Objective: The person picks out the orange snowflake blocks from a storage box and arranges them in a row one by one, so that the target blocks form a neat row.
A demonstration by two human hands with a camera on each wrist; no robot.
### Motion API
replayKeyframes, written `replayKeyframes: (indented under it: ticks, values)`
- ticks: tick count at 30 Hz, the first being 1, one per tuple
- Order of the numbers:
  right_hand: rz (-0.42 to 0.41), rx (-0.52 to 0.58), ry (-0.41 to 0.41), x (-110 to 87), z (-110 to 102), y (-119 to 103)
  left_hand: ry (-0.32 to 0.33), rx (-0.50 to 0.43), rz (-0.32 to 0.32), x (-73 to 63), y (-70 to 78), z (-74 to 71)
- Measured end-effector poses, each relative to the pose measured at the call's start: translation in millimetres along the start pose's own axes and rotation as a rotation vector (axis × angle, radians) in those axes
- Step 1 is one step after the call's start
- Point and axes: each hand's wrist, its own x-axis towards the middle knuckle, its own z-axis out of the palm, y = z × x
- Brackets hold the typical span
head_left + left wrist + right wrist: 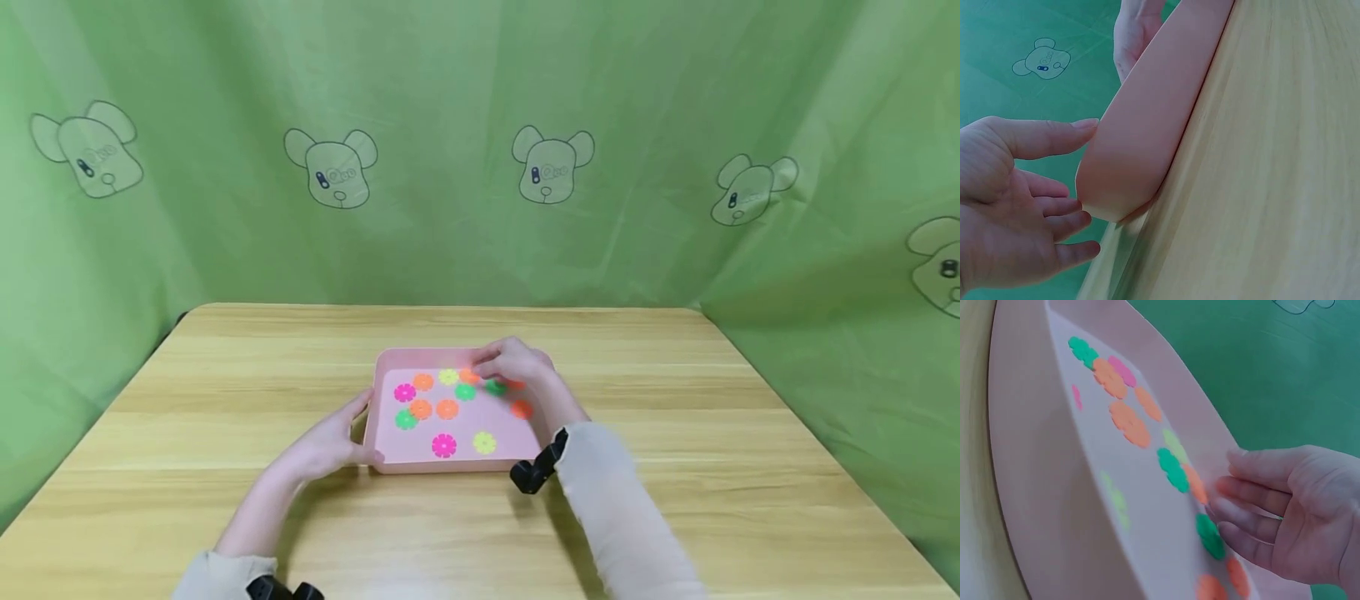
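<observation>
A shallow pink tray [457,467] holds several flat, notched flower-shaped discs in orange, green, yellow and pink. My left hand [326,446] is at the tray's near left corner. Its thumb [1054,136] reaches straight to the rim, and the other fingers lie loosely spread beside the corner wall. My right hand [517,367] hovers over the far right part of the tray, palm inward, with nothing visible in its grasp. Its fingertips [1225,531] come right beside a green disc [1210,536] and an orange disc [1195,484] near the far wall.
The tray sits on a light wood-grain table [225,400]. Behind and beside the table hangs a green curtain [442,250] with mouse-like head drawings. Near the tray's front lie a pink disc [444,446] and a yellow disc [484,442].
</observation>
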Motion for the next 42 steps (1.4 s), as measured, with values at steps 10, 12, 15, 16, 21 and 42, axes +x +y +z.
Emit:
replayKeyframes:
  ticks: [10, 12, 15, 16, 21, 42]
  values:
    - [0.009, 0.006, 0.096, 10.0, 17, 3, -0.005, 0.005, 0.001, 1.7, -0.4, 0.5]
    - [0.011, -0.014, 0.106, 10.6, 19, 2, -0.004, 0.01, 0.001, 1.5, -0.8, 0.0]
    - [-0.01, -0.048, 0.11, 10.4, 20, 1, -0.004, 0.017, 0.006, 0.8, -0.7, -0.6]
    - [-0.023, -0.058, 0.108, 10.3, 20, 0, -0.005, 0.018, 0.007, 0.5, -0.6, -0.7]
    - [-0.074, -0.116, 0.106, 11.4, 21, 1, -0.005, 0.014, 0.017, -0.3, 0.5, -0.8]
    - [-0.036, -0.189, 0.054, 6.0, 18, 2, -0.008, 0.005, 0.007, 0.6, -1.4, 0.5]
